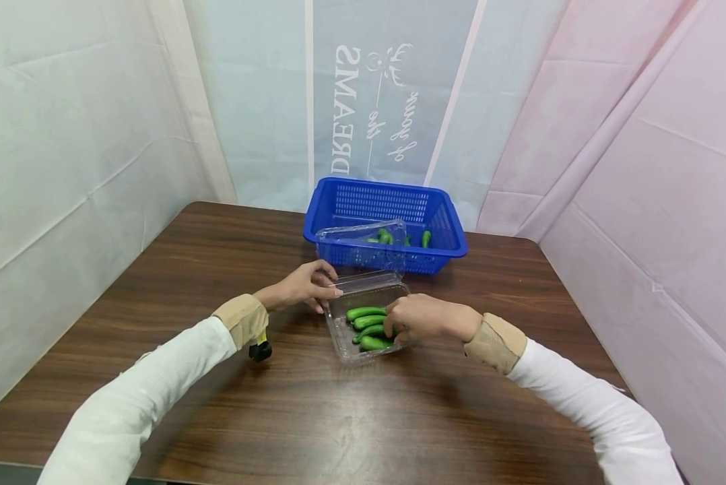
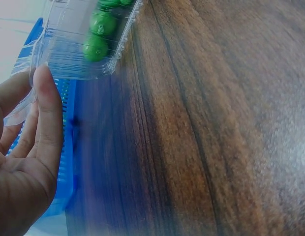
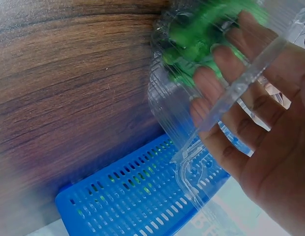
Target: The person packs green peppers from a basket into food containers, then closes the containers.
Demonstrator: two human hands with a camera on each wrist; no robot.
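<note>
A clear plastic clamshell box (image 1: 341,342) lies on the table with its lid (image 1: 339,252) raised at the back. Several small green cucumbers (image 1: 369,322) lie side by side inside it. My left hand (image 1: 307,284) pinches the box's back left edge between thumb and fingers, as the left wrist view also shows. Over the right rim reaches my right hand (image 1: 426,315), its fingertips down among the right ends of the cucumbers. Through the clear wall in the right wrist view, its fingers (image 3: 226,64) look loosely bent and spread beside the cucumbers (image 3: 192,37).
Behind the box stands a blue slotted basket (image 1: 450,232) holding more green cucumbers (image 1: 426,238). The raised lid overlaps its front wall in the head view. Brown wood-grain table (image 1: 266,417) extends around the box, with fabric sheets (image 1: 248,101) hanging at the back and sides.
</note>
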